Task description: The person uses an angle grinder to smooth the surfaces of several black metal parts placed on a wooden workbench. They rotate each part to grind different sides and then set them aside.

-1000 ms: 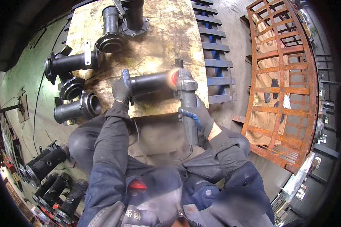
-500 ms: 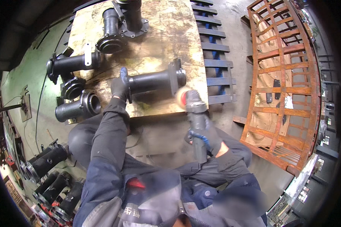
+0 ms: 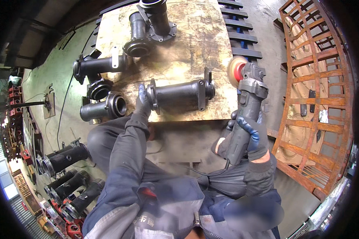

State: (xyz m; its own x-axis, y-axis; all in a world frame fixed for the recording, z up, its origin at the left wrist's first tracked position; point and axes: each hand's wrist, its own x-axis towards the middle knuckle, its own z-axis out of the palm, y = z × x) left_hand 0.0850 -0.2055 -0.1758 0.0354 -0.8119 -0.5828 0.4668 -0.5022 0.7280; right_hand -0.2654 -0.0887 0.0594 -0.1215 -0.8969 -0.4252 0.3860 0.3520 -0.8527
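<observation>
The black flanged tube (image 3: 177, 95) lies by the near edge of the surface (image 3: 199, 47), toward the right corner. The left hand (image 3: 143, 102) touches its left end; whether that grip closes, I cannot tell. The right hand (image 3: 257, 136) has its grip wrapped around an angle grinder (image 3: 253, 88) at the right edge.

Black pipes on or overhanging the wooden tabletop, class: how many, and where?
6: near pipe by the left hand; left pipe, right pipe at the far end; upper pipe, middle pipe, lower pipe along the left edge. Others may be hidden.
</observation>
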